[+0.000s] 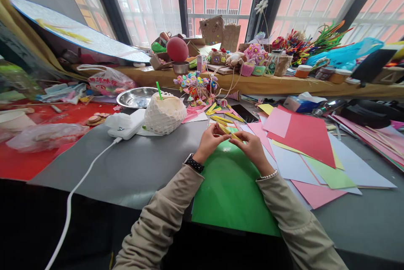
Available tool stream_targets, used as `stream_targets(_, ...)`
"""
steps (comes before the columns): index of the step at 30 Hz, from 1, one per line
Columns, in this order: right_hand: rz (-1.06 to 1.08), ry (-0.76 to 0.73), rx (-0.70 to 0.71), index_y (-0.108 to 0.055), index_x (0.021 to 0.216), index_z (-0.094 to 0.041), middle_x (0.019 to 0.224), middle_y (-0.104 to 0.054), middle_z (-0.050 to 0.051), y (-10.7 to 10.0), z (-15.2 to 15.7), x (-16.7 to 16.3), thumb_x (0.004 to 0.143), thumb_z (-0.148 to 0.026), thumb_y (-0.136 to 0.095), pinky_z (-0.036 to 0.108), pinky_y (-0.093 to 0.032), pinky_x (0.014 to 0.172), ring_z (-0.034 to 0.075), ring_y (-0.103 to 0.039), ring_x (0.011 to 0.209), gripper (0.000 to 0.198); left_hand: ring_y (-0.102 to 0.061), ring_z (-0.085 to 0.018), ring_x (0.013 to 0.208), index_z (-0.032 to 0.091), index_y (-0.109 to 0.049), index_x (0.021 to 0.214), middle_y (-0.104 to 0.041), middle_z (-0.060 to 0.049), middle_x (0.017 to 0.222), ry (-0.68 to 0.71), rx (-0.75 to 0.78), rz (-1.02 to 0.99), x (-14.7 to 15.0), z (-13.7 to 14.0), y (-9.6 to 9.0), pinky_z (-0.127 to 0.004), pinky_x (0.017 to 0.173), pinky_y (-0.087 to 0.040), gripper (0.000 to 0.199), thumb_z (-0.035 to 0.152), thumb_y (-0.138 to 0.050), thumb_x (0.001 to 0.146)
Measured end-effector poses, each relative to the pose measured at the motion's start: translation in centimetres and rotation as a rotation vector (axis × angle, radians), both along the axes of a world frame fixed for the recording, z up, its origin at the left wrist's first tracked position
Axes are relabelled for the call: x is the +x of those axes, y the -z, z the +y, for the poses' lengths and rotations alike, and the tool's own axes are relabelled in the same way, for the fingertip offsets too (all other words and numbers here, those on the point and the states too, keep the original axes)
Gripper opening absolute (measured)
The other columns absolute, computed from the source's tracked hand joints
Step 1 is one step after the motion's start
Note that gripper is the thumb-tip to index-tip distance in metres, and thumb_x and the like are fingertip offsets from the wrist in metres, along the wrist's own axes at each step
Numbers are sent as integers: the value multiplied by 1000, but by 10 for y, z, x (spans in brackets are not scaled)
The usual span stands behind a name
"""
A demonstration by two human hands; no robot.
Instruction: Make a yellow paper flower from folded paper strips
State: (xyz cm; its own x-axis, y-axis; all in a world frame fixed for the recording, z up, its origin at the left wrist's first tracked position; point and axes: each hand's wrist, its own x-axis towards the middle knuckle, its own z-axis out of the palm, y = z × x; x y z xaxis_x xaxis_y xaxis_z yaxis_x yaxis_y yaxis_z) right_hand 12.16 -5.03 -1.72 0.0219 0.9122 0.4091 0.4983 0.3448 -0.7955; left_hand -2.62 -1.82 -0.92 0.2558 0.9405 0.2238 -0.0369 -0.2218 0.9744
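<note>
Yellow paper strip [224,129] pinched between two hands

The strip looks like folded paper: probably very light, easily bent, a little stiffer along its creases, and likely to crush under a hard squeeze. It is best held lightly near its ends or along a folded edge. The person's left hand [208,141] has its grip closed to a fingertip pinch on the strip, and the right hand [252,149] pinches its nearer part; it lies at two o'clock from the left grip and ten o'clock from the right, over the twelve o'clock end of a green sheet [233,186] on the tabletop [151,169]. Fingers hide part, so it may be one piece or two.
</note>
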Motion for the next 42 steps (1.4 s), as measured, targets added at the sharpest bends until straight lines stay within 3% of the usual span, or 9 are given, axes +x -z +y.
stream_targets(5,69,-45,-81,-63,79,-16,77,-66,6,-2,-1,0,62,-46,-62,29,-46,63,18,-60,69,34,-61,-17,74,13,-49,90,-64,-6,79,-57,25,13,-1,-2,-2,-30,70,-47,44,26,-71,55)
stream_targets(13,169,-35,-147,-65,75,-15,66,-66,4,-3,-3,-1,62,-46,-62,26,-43,55,16,-58,61,33,-62,-17,72,16,-42,93,-63,-2,73,-76,22,0,-1,-4,-2,-29,66,-48,51,26,-73,54)
stream_targets(26,390,-148,-199,-64,66,-16,59,-60,0,0,0,-1,65,-40,-63,24,-42,60,10,-53,58,24,-62,-18,72,17,-40,95,-63,-1,70,-79,50,-62,0,-6,-2,-27,64,-47,54,29,-73,54)
stream_targets(35,383,-102,-191,-64,70,-15,61,-61,1,-3,-2,-3,64,-41,-64,26,-43,60,12,-54,58,27,-63,-18,74,16,-41,99,-65,-3,74,52,-75,-195,1,-4,1,-31,70,-47,55,25,-72,55)
stream_targets(42,390,-117,-185,-64,69,-15,61,-61,1,-2,-2,-3,64,-40,-63,26,-42,60,12,-53,58,26,-63,-19,73,16,-42,97,-64,-3,71,-22,-40,-116,0,-6,-3,-29,67,-47,54,26,-73,54)
